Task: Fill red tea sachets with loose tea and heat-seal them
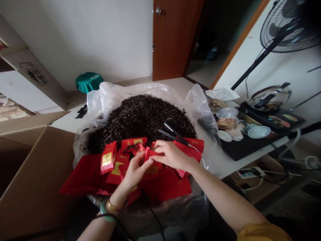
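Both left hand (pixel 136 170) and right hand (pixel 172 155) pinched a small red packet (pixel 148 154) before the tea-leaf heap (pixel 147 110), where a few plump packets (pixel 107 160) looked filled but flat stacked packets (pixel 81 174) looked unused.

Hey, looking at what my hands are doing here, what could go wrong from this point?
The small red packet pinched between your left hand and right hand could slip. The tongs-like tool beside your right hand might get knocked, or burn you if hot, which I can't tell. Dark leaves could spread over the other red packets; some already lie on them.
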Demonstrator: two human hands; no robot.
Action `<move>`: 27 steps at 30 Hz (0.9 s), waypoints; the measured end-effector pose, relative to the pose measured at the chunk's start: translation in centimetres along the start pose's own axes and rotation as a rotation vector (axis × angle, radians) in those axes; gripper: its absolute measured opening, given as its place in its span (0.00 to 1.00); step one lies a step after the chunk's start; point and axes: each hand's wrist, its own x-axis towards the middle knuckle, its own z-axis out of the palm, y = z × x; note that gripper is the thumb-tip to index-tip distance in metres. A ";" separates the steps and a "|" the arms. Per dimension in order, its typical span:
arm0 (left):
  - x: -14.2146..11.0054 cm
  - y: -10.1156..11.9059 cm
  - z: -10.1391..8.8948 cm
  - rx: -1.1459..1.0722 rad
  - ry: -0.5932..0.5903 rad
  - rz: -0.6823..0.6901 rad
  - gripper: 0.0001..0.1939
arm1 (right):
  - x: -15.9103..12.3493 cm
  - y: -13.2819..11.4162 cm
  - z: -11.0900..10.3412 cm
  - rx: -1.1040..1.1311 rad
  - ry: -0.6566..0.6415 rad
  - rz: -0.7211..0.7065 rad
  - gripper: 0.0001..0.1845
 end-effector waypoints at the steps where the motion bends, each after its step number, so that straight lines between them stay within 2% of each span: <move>1: 0.0 0.0 0.0 -0.036 0.031 -0.004 0.23 | 0.1 -0.1 0.3 0.034 0.048 -0.005 0.05; 2: 0.0 -0.1 0.0 -0.068 0.064 -0.010 0.24 | 0.1 -0.1 0.5 0.082 0.110 0.002 0.03; 4: 0.0 -0.4 -0.1 -0.117 0.112 -0.030 0.24 | 0.3 0.0 1.0 0.193 0.240 0.053 0.11; 6: 0.0 -0.6 -0.2 -0.138 0.143 -0.041 0.22 | 0.4 0.2 1.3 0.263 0.308 0.130 0.16; 10: -0.1 -0.6 -0.1 -0.173 0.194 -0.018 0.19 | 0.6 0.7 1.5 0.221 0.268 0.203 0.10; 15: -0.1 -0.4 -0.1 -0.227 0.233 -0.049 0.18 | 0.5 1.0 1.8 0.196 0.262 0.106 0.12; 20: 0.1 -0.6 -0.5 -0.121 0.306 0.012 0.15 | 0.5 0.9 1.9 0.198 0.247 0.107 0.09; 23: 0.0 -0.3 -0.4 -0.173 0.228 -0.013 0.17 | 0.5 0.8 1.9 0.190 0.256 0.097 0.05; 25: -0.2 0.0 -0.1 -0.245 0.106 -0.095 0.25 | 0.4 0.7 2.0 0.191 0.256 0.090 0.03; 27: -0.3 0.1 0.2 -0.286 -0.026 -0.195 0.26 | 0.4 0.7 2.1 0.194 0.248 0.086 0.03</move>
